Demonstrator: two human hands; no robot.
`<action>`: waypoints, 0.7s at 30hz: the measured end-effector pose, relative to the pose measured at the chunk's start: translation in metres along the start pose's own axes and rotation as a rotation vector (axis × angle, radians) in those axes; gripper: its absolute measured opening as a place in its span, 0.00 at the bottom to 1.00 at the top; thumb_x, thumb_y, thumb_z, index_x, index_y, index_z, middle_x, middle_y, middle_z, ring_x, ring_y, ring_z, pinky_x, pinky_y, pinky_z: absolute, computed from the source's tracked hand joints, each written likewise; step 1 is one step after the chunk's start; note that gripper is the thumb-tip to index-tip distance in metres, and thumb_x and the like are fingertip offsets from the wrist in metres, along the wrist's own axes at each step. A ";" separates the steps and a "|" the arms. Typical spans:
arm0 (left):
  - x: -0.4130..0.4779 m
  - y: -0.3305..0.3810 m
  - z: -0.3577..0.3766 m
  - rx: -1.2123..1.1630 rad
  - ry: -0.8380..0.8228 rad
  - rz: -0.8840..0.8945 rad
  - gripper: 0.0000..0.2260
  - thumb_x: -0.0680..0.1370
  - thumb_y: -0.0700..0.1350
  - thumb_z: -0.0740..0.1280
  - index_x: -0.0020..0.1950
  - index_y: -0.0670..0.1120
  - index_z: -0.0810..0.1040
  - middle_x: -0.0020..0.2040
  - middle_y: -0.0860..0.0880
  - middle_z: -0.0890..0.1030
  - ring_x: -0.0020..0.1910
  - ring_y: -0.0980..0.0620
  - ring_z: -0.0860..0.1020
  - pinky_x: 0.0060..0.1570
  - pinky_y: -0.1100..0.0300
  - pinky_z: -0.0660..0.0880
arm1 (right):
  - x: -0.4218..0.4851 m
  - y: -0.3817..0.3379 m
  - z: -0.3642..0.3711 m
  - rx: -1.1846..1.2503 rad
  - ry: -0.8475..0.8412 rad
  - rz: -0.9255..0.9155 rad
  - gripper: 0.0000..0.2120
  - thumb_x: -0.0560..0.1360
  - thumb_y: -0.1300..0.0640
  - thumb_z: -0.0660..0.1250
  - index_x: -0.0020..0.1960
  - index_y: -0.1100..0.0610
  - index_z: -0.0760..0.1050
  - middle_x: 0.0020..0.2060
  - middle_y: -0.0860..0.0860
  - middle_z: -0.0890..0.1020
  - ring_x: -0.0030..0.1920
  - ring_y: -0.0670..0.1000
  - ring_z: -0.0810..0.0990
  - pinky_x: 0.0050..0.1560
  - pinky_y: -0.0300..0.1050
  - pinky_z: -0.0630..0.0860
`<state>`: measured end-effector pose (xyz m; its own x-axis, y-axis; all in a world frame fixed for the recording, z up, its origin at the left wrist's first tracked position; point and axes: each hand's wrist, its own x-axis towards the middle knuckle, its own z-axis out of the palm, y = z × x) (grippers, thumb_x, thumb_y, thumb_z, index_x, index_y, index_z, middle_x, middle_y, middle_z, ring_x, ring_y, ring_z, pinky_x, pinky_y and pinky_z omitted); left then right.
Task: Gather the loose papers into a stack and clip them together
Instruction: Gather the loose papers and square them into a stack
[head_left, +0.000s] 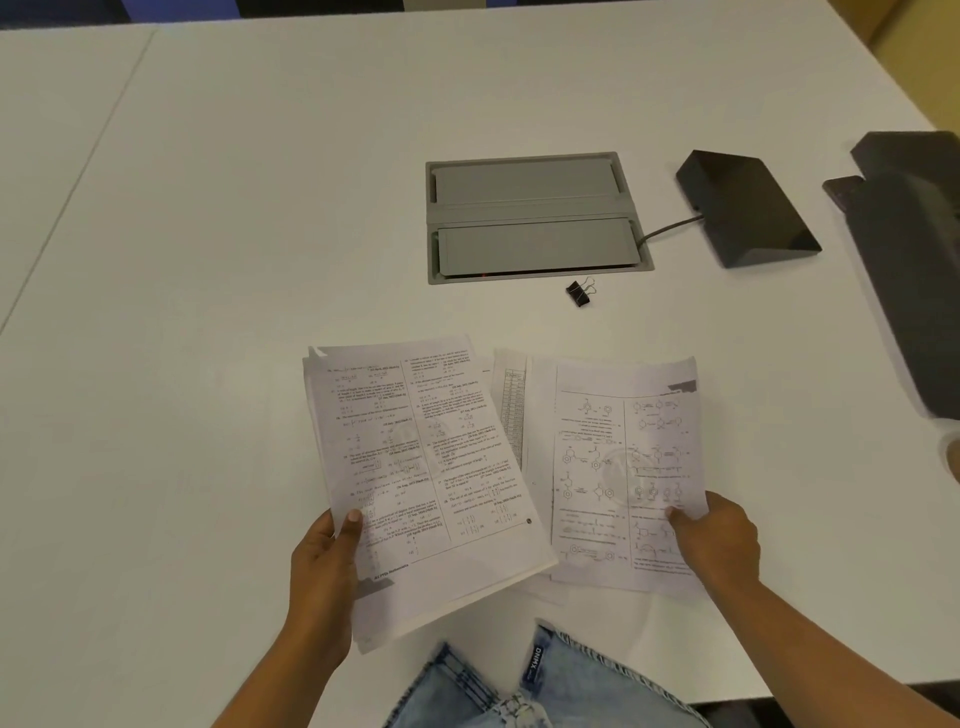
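My left hand (324, 561) grips a small stack of printed maths sheets (421, 467) by its lower left edge, thumb on top, and the stack is tilted and lifted slightly off the white table. My right hand (714, 540) pinches the lower right corner of a chemistry sheet (618, 467) that lies on top of other loose sheets (511, 410), which peek out between the two piles. A black binder clip (581, 293) lies by itself on the table beyond the papers, just in front of the grey hatch.
A grey cable hatch (535, 218) is set into the white table (234, 208) behind the clip. A cable runs from it to a dark wedge-shaped device (745, 210). Another dark object (914, 260) lies at the right edge. Blue jeans (519, 680) show below the table edge.
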<state>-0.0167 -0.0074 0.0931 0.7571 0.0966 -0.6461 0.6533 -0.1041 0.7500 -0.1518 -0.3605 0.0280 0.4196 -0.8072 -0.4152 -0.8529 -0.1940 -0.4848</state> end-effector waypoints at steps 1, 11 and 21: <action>0.000 -0.001 0.001 0.007 0.000 0.002 0.10 0.83 0.47 0.60 0.63 0.50 0.76 0.55 0.47 0.84 0.49 0.40 0.81 0.33 0.51 0.81 | 0.000 -0.001 0.001 0.002 0.008 0.003 0.13 0.74 0.56 0.71 0.56 0.60 0.79 0.51 0.59 0.85 0.43 0.60 0.81 0.41 0.45 0.76; 0.000 0.001 -0.001 0.011 -0.014 0.044 0.09 0.83 0.45 0.61 0.60 0.49 0.77 0.51 0.47 0.85 0.47 0.42 0.83 0.28 0.54 0.82 | 0.008 0.007 -0.001 0.278 -0.067 0.017 0.14 0.75 0.59 0.71 0.59 0.62 0.79 0.50 0.60 0.84 0.46 0.59 0.81 0.49 0.50 0.78; 0.002 0.002 -0.006 0.025 0.018 0.100 0.10 0.84 0.44 0.60 0.62 0.47 0.77 0.51 0.47 0.84 0.47 0.44 0.82 0.27 0.58 0.81 | 0.006 0.012 -0.037 0.654 -0.117 0.051 0.16 0.73 0.63 0.72 0.60 0.63 0.77 0.52 0.61 0.83 0.51 0.61 0.83 0.54 0.55 0.80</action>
<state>-0.0133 -0.0011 0.0943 0.8184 0.1022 -0.5655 0.5747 -0.1391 0.8065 -0.1710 -0.3880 0.0481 0.4466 -0.7331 -0.5129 -0.5234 0.2509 -0.8143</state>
